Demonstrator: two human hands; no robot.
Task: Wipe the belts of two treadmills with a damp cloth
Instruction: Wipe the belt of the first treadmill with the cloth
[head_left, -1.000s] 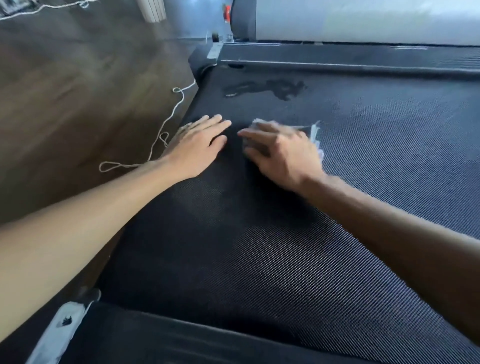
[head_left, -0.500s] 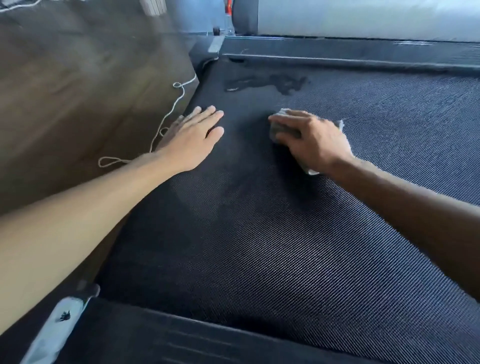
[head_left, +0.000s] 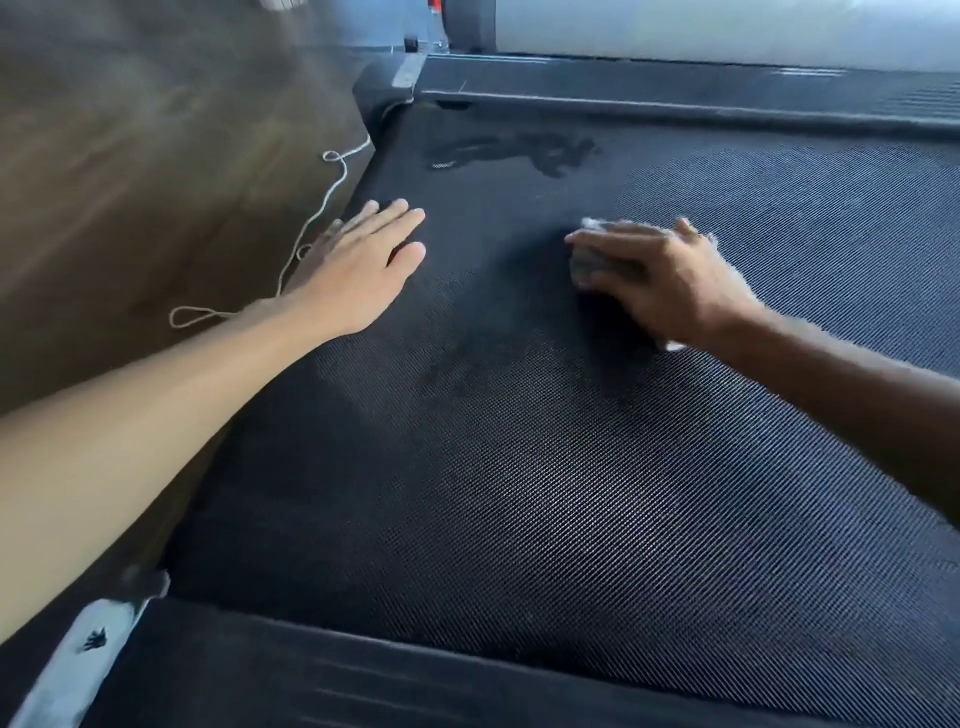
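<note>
On the black woven-textured treadmill belt (head_left: 519, 493), the right hand (head_left: 665, 283) curls over a crumpled pale grey cloth (head_left: 589, 264), pressing it down to scrub; the left hand (head_left: 358, 270) lies spread, fingers straight, near the belt's left edge, likely bracing; a dark wet patch (head_left: 524, 150) lies beyond.

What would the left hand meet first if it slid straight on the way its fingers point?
Probably the dark patch on the belt, ahead of the left hand; only bare belt lies between.
</note>
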